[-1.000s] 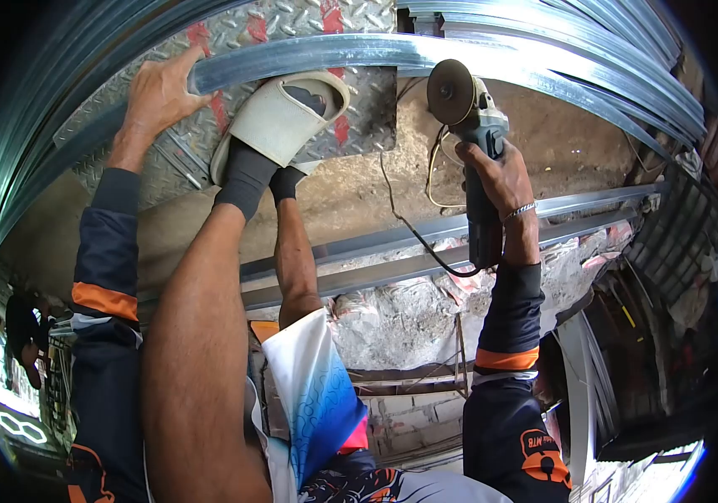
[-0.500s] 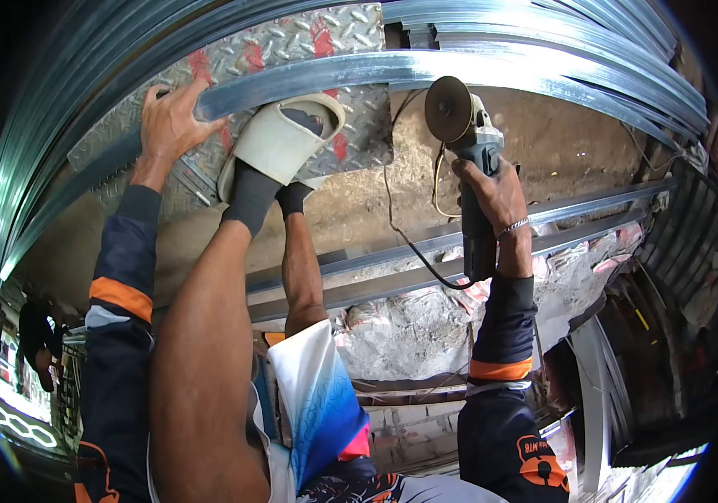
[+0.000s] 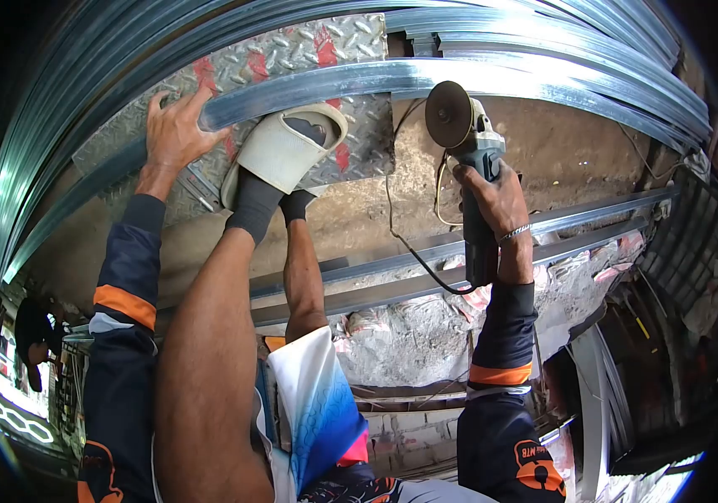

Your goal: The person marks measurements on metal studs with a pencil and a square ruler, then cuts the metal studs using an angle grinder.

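Note:
My right hand (image 3: 500,199) is wrapped round the body of an angle grinder (image 3: 481,251), held upright with its brown disc (image 3: 449,115) at the top. The disc's upper edge overlaps the long galvanized metal bar (image 3: 317,81) in this view. At the left, my left hand (image 3: 176,137) grips that same bar, thumb on the near side and fingers over the far side. A foot in a pale slide sandal (image 3: 279,155) presses on the bar between my hands. Beneath lies a diamond-patterned steel plate (image 3: 367,138) with red paint marks.
Stacks of long galvanized bars (image 3: 543,38) curve across the far side. The grinder's black cord (image 3: 413,251) loops over the dirty ground. Two more metal bars (image 3: 577,220) lie nearer, beside dusty grey sacks (image 3: 409,335). Corrugated sheet (image 3: 686,243) stands at the right.
The view has shifted slightly, so everything sits a little lower in the picture. Both hands keep their holds, and the grinder stays in nearly the same place by the bar.

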Available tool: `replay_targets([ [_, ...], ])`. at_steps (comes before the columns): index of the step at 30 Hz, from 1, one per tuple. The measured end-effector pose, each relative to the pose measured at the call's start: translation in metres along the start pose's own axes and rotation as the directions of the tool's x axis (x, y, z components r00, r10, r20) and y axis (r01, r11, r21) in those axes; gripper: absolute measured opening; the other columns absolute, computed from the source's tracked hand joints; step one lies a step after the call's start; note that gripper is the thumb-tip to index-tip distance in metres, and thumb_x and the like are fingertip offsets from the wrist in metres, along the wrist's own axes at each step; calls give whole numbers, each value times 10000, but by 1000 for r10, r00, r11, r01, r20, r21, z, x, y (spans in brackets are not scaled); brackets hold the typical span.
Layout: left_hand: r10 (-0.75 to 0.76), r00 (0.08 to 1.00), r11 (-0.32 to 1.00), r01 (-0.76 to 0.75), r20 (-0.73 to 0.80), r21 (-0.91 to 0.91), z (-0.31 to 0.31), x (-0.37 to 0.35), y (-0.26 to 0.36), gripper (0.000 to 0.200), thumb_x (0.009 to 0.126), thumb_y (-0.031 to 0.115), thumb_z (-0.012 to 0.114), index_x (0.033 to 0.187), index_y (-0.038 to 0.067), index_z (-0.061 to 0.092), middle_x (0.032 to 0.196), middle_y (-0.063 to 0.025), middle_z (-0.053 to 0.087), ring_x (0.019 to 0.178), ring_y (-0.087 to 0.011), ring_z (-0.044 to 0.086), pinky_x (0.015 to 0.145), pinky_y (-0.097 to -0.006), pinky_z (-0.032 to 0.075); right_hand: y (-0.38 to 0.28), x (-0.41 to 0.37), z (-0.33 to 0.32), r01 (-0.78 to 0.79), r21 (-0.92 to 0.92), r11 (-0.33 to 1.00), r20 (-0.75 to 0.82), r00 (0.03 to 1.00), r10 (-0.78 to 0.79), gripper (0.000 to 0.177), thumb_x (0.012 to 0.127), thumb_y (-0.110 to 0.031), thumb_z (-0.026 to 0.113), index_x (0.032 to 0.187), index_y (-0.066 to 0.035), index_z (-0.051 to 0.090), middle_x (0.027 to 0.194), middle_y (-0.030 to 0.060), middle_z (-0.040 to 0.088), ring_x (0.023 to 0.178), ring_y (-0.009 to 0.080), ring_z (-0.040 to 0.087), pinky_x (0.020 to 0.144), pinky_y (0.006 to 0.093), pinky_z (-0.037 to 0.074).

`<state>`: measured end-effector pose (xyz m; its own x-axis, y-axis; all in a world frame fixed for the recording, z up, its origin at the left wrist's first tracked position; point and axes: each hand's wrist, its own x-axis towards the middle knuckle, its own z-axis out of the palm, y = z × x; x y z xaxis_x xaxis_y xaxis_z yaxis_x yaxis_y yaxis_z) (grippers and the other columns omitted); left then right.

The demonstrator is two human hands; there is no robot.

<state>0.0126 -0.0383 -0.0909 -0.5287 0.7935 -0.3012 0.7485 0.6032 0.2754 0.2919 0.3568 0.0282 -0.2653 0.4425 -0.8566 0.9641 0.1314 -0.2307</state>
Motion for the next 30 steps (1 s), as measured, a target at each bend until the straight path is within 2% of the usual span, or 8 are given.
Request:
replay_targets([
  [2,-24,1000,1000,23,20,18,-4,-2,3,664,690,421,892,1220,103,649,1111,-107,748,1026,-275,705,1070,-489,399,-5,-1,-2,10,-26,1000,1,1000,-10,620,761,-466,757,988,99,638,856,213,700,778,269,678,749,380,540],
  [6,-59,997,998,58,56,13,-6,-3,4,676,688,412,893,1238,106,644,1128,-107,746,1046,-278,701,1090,-488,393,-5,5,-1,72,-94,993,-12,997,-73,618,758,-456,751,988,106,636,857,214,700,779,260,678,752,375,542],
  [8,9,998,1000,-10,-60,-14,-1,-3,1,647,707,449,879,1218,136,638,1011,-93,748,958,-279,708,1068,-503,387,-9,5,-1,54,-91,994,11,999,-53,616,757,-455,750,987,105,638,853,210,701,777,259,679,752,373,541],
  [9,7,998,1000,-8,-62,-19,1,-4,0,647,707,449,879,1218,136,638,1011,-93,748,958,-279,708,1068,-503,387,-11,6,-2,40,-84,996,32,999,-37,614,755,-453,750,986,104,640,848,207,701,776,258,679,752,371,541],
  [15,-20,999,1000,20,-47,-14,-1,-5,1,638,719,446,872,1229,141,637,1018,-96,747,972,-286,702,1088,-507,381,-20,8,-4,118,-116,986,54,992,-112,604,748,-451,749,977,98,648,822,198,695,767,271,678,744,377,538],
  [17,-86,995,996,86,57,3,-6,-4,5,720,687,392,892,1297,100,645,1174,-118,735,1098,-287,683,1113,-482,388,-16,13,-4,121,-136,983,52,992,-115,602,748,-453,749,973,97,650,821,200,694,765,274,677,742,380,537],
  [27,-93,994,996,93,61,-8,-6,-4,5,724,696,378,887,1319,103,640,1172,-116,735,1105,-283,677,1124,-486,380,-17,22,-10,115,-227,967,72,992,-101,601,749,-463,749,963,91,661,822,205,693,766,286,681,738,386,539],
  [30,-100,993,995,101,60,-5,-5,-6,5,714,698,379,886,1314,112,644,1168,-113,736,1099,-281,678,1128,-481,379,-24,19,-10,117,-203,972,90,991,-100,591,752,-461,751,967,83,666,824,200,696,766,282,684,734,383,540],
])
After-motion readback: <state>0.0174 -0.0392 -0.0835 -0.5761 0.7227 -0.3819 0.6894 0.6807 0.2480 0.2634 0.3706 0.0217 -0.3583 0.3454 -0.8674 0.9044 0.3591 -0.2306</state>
